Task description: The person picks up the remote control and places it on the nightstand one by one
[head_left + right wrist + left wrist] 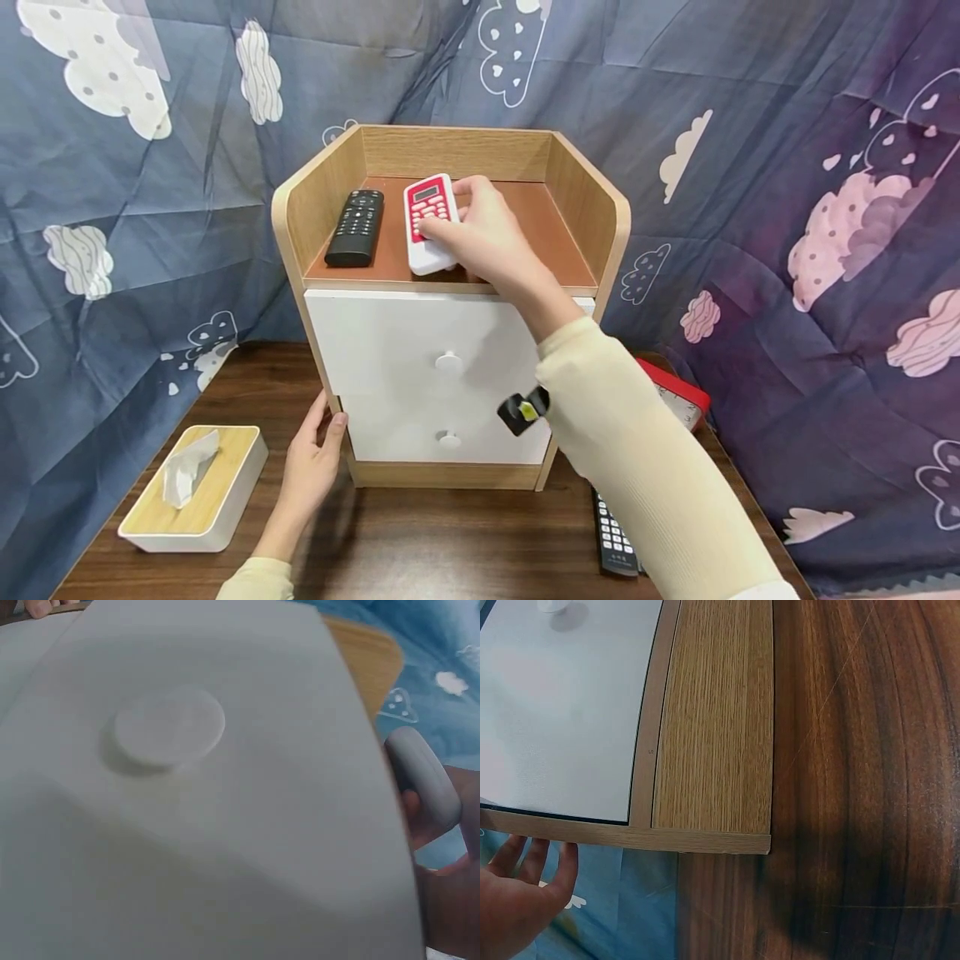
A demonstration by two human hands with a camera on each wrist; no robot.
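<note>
My right hand (pixel 491 229) holds a white remote control (pixel 430 225) with a red button panel and a small screen, thumb on its face. It is tilted over the brown top shelf of a small wooden cabinet (pixel 457 140). In the right wrist view the remote's white end (pixel 426 776) shows beyond the drawer edge. A black remote control (pixel 356 227) lies on the shelf's left side. Low on the cabinet's left side, my left hand (pixel 311 462) rests its fingers against the panel. The left wrist view shows the fingertips (pixel 567 859) touching that side panel.
Two white drawers with round knobs (pixel 448 362) face me. A tissue box (pixel 243 487) stands left on the dark wood table (pixel 420 550). Right of the cabinet are a red-framed clock (pixel 678 387) and another black remote (pixel 617 546), both partly behind my right arm. Cloud-patterned cloth hangs behind.
</note>
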